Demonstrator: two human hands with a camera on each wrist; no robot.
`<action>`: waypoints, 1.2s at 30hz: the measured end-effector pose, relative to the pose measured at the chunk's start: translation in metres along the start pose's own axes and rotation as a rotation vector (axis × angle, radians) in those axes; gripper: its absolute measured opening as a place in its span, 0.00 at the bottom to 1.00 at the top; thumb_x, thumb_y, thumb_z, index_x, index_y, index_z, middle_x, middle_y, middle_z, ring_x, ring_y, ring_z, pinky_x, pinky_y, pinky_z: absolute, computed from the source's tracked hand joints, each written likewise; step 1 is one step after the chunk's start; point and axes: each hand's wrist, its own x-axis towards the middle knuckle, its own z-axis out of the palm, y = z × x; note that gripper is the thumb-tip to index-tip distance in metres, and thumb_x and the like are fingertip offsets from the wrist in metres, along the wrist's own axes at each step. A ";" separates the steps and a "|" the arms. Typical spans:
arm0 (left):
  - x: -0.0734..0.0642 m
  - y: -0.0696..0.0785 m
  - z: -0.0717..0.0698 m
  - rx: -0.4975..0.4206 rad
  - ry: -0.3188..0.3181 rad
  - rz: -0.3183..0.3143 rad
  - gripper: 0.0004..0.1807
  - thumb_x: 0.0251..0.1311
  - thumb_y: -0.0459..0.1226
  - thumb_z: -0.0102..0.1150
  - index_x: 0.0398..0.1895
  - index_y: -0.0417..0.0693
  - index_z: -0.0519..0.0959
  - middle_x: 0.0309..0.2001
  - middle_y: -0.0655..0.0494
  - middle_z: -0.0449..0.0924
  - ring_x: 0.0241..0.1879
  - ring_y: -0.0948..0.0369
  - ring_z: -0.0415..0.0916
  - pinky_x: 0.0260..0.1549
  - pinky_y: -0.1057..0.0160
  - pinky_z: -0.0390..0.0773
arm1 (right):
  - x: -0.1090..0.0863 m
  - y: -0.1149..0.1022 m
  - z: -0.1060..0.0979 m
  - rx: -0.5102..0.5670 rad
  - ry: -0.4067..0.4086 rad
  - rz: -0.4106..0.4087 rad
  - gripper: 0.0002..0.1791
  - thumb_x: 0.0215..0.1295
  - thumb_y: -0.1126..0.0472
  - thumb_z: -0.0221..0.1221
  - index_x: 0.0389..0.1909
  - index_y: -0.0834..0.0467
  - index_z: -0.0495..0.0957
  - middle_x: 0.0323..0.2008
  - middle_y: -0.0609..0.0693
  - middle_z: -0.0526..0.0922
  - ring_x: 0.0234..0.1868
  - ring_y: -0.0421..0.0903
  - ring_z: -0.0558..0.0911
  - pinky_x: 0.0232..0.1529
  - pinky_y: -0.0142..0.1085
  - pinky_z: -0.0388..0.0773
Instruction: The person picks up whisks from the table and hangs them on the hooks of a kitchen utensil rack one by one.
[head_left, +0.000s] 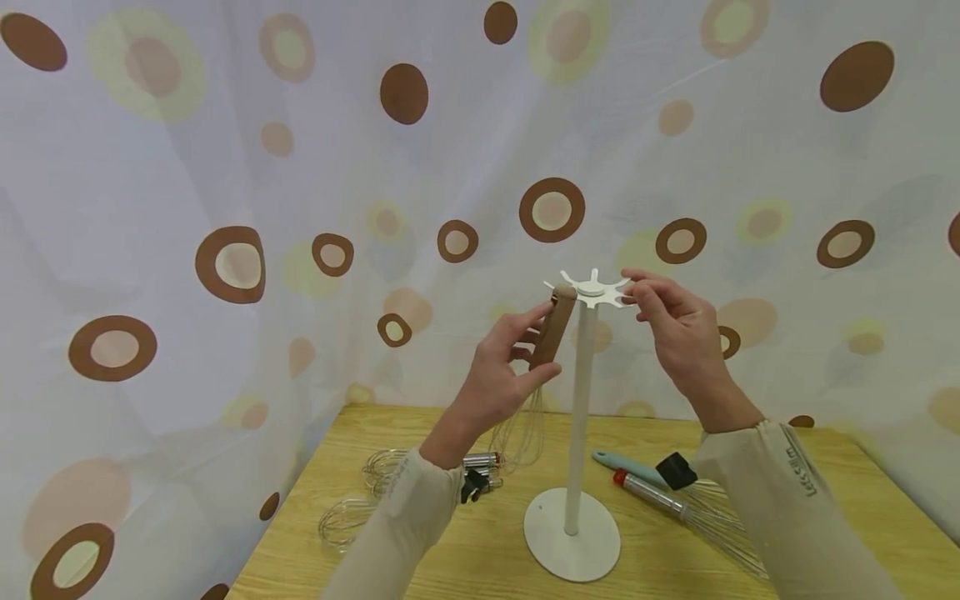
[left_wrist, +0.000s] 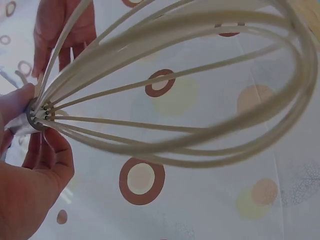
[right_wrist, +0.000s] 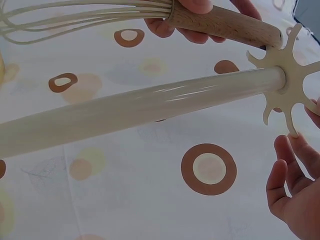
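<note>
My left hand (head_left: 491,379) grips a whisk by its wooden handle (head_left: 553,332), wire loops hanging down. The handle's rounded end is right at the prongs on top of a white stand (head_left: 582,400). In the left wrist view, the whisk's collar (left_wrist: 37,114) sits between thumb and fingers, with its pale loops spreading to the right. My right hand (head_left: 684,337) pinches a prong on the other side of the stand's star-shaped top (right_wrist: 296,65). Seen from the right wrist, the fingers (right_wrist: 282,150) of the right hand are at a prong's tip.
Several wire whisks (head_left: 348,521) lie on the wooden table (head_left: 450,575) to the left, partly behind the left sleeve. Right of the stand's round base (head_left: 551,537) are a red-tipped metal-handled whisk (head_left: 652,493) and a teal handle (head_left: 626,464). A dotted curtain (head_left: 480,150) hangs behind.
</note>
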 end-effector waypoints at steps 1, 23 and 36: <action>0.000 -0.001 0.002 0.017 0.005 0.012 0.36 0.52 0.25 0.66 0.66 0.40 0.65 0.50 0.42 0.70 0.46 0.50 0.75 0.39 0.59 0.79 | 0.000 0.001 0.000 0.009 0.003 -0.002 0.14 0.71 0.63 0.50 0.46 0.71 0.78 0.51 0.42 0.80 0.41 0.39 0.78 0.39 0.27 0.72; -0.050 -0.025 -0.013 0.033 -0.173 -0.147 0.25 0.64 0.32 0.55 0.65 0.44 0.67 0.50 0.49 0.76 0.47 0.58 0.76 0.42 0.59 0.77 | 0.000 0.000 0.006 0.154 -0.018 0.002 0.13 0.72 0.64 0.49 0.42 0.70 0.77 0.53 0.47 0.79 0.45 0.42 0.78 0.39 0.26 0.75; -0.130 -0.108 -0.049 0.436 -0.661 -0.650 0.20 0.68 0.36 0.52 0.62 0.50 0.73 0.50 0.52 0.78 0.49 0.58 0.74 0.46 0.58 0.75 | -0.010 -0.013 0.008 0.041 0.001 -0.122 0.14 0.72 0.69 0.47 0.49 0.75 0.74 0.56 0.52 0.76 0.50 0.42 0.76 0.46 0.27 0.71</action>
